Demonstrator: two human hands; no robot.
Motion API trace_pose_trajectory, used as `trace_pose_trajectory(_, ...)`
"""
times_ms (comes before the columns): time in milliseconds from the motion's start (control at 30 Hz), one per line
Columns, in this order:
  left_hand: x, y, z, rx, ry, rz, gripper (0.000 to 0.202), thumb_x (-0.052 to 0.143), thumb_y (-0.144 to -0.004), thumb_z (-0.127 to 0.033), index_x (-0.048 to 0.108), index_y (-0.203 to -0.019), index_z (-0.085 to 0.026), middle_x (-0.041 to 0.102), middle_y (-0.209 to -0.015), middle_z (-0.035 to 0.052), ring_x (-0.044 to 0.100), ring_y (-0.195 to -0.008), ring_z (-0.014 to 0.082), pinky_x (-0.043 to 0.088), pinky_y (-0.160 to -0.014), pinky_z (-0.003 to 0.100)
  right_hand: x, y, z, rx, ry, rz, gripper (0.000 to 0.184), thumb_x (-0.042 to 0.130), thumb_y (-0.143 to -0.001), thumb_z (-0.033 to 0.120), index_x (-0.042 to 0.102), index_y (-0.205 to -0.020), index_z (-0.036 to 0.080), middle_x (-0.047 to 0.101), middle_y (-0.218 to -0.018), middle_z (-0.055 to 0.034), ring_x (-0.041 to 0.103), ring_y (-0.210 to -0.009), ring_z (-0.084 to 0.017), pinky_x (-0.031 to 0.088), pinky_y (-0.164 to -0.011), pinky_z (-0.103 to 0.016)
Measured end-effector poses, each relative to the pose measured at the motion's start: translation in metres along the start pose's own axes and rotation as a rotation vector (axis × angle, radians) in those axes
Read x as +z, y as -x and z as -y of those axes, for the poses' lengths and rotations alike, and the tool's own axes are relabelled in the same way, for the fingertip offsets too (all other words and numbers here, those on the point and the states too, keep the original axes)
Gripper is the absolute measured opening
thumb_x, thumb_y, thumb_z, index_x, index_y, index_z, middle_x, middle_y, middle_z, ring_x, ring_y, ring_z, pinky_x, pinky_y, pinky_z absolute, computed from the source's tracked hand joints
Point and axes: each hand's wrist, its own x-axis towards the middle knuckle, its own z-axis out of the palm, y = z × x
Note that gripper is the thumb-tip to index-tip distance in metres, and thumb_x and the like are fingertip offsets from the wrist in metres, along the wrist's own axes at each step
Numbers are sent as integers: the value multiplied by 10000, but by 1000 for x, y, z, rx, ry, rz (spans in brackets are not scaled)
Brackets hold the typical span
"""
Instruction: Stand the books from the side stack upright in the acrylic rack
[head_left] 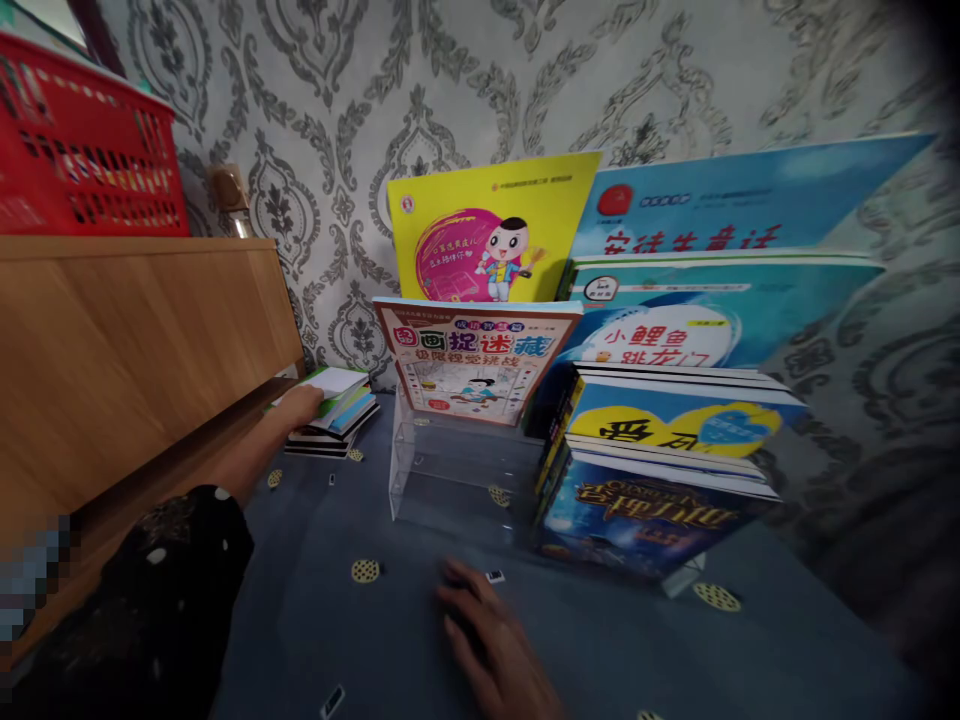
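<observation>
At the far left of the surface, my left hand (pixel 301 405) is closed on the edge of a book with a white and green cover (pixel 334 381). That book lies at the top of a small stack of books (pixel 321 441); the fingertips are partly hidden. My right hand (pixel 499 640) is low in the middle, its fingers apart and slightly curled, with nothing in them. Beyond it stands a clear plastic book rack (pixel 442 490). A picture-puzzle book (pixel 476 365) leans at the back of its left part, before a yellow book (pixel 491 230).
Several books fill the rack's right side, including a dark blue book (pixel 637 520), a teal book (pixel 675 315) and a blue book (pixel 750 195). A wooden cabinet (pixel 142 350) bounds the left, with a red basket (pixel 90 150) on top. Patterned wallpaper (pixel 465 90) covers the wall behind.
</observation>
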Motion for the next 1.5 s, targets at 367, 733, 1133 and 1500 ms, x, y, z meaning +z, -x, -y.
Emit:
trace_pose_trajectory(367,41,152,41,63,51,18,461,469,-839,-234,695,-1235,-302,738,-1180,54,685,-1092,266,504,-953,349,-2,-2,6,34,-33,3,301,488,-971,300,679,-1196,238,594,-1398,-129,584,-1277,-267,522,-1043,-456)
trace_pose_trajectory(733,92,225,74,130,334,49,595,325,-931,-513,576,-1396,-241,550,-1460,25,544,-1321,260,380,-1140,363,-2,-8,7,126,-95,51,302,476,-967,332,706,-1130,222,607,-1361,-130,599,-1242,-274,500,-1038,-514)
trace_pose_trajectory(1133,119,165,13,35,163,36,571,203,-1022,-470,346,-1541,-281,273,-1625,73,206,-1513,294,226,-1177,544,-11,-16,18,155,-154,39,293,461,-953,269,731,-1048,210,647,-1283,-135,623,-1193,-264,502,-998,-476)
trace_pose_trajectory(1500,128,219,-3,240,179,-95,617,182,-1023,-574,419,-1506,-272,321,-1604,70,256,-1497,292,284,-1173,532,-23,2,20,76,-115,27,263,477,-945,225,710,-1065,211,647,-1277,-134,647,-1157,-254,520,-975,-448)
